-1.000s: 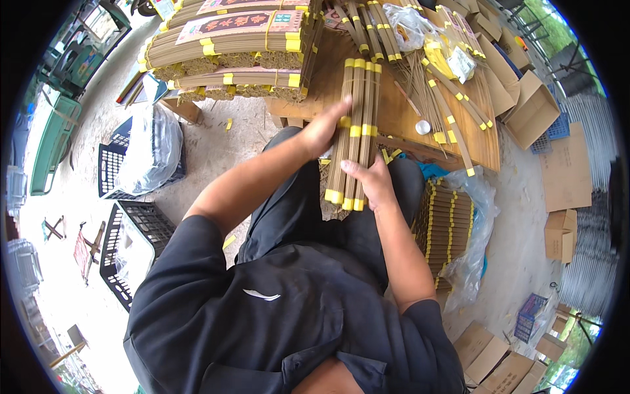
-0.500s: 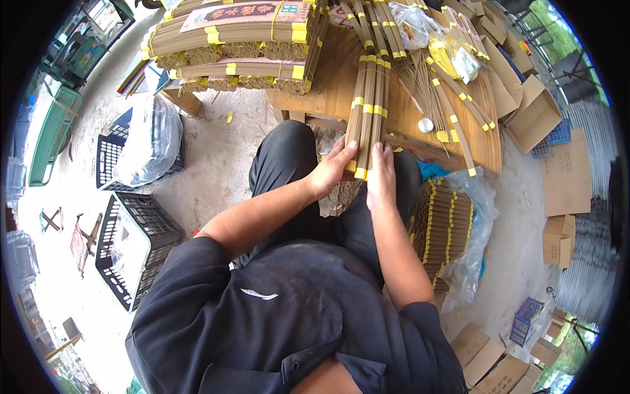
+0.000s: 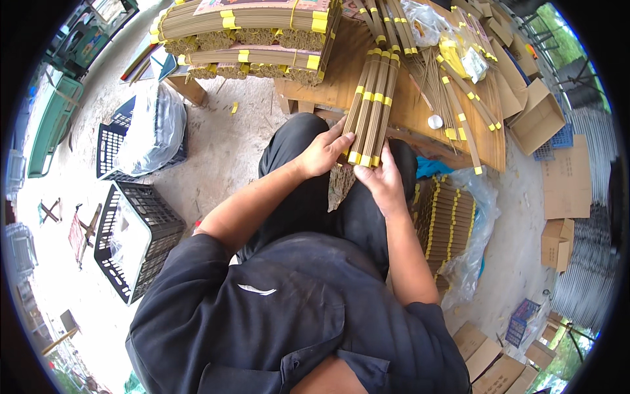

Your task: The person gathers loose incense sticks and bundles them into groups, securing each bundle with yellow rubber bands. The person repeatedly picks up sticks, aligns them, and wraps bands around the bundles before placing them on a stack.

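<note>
Head view, looking down past the dark shirt. I have the held bundles (image 3: 373, 108), slim brown sticks side by side with yellow bands, slanting from between the knees up over the wooden table (image 3: 335, 88). Left hand (image 3: 326, 151) is part-closed on their left flank near the close end, thumb laid on top; its underside I cannot make out. Right hand (image 3: 384, 180) is at the same end, thumb near the tips, fingers along the right flank, only loosely curled; how firmly it grips I cannot tell.

Crowding at the far end: other banded bundles (image 3: 396, 29) lie right by the tips; contact unclear. Left of them, a tall stack of bundles (image 3: 269, 23) blocks that corner of the table. To the right, loose sticks (image 3: 436, 85) fan out, with a small white disc (image 3: 435, 122) beside them and a crumpled clear bag (image 3: 423, 23) behind. Open cardboard box (image 3: 538, 115) just off the right edge.

Low on the right, by the leg, packed bundles (image 3: 453, 220) under clear sheeting (image 3: 485, 203). Floor to the left: two black crates (image 3: 157, 240), well apart from the hands.
</note>
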Demonstrator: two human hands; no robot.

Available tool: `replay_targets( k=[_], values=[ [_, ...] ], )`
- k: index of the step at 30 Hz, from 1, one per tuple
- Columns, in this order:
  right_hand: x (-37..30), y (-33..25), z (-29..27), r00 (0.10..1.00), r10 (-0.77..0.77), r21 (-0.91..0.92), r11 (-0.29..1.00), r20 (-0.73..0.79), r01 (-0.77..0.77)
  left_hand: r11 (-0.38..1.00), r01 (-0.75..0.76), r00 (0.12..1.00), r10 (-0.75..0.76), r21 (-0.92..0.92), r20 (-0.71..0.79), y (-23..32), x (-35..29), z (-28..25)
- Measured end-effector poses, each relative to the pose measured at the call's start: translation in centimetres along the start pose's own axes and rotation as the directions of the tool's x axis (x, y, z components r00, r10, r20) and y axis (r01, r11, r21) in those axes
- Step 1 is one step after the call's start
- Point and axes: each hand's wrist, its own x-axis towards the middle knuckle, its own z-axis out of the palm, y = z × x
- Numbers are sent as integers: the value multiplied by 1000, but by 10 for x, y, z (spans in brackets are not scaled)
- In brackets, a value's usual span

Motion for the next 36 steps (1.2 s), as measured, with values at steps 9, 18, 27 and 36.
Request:
replay_targets(
  k=[9,18,27,36],
  values=[
    [-8,-2,10,953,-187,-572,820,-240,17,990,-96,993,103,-107,60,-5,4,11],
    [-9,14,16,854,-499,-962,274,-149,-8,976,-218,970,219,-22,109,-10,2,20],
    [-12,5,3,926,-319,-852,523,-201,-5,969,-246,965,246,-7,86,-10,1,21],
    [-9,4,-8,967,-225,-776,629,-122,48,901,10,998,-38,-434,-56,-2,-6,36]
  ],
)
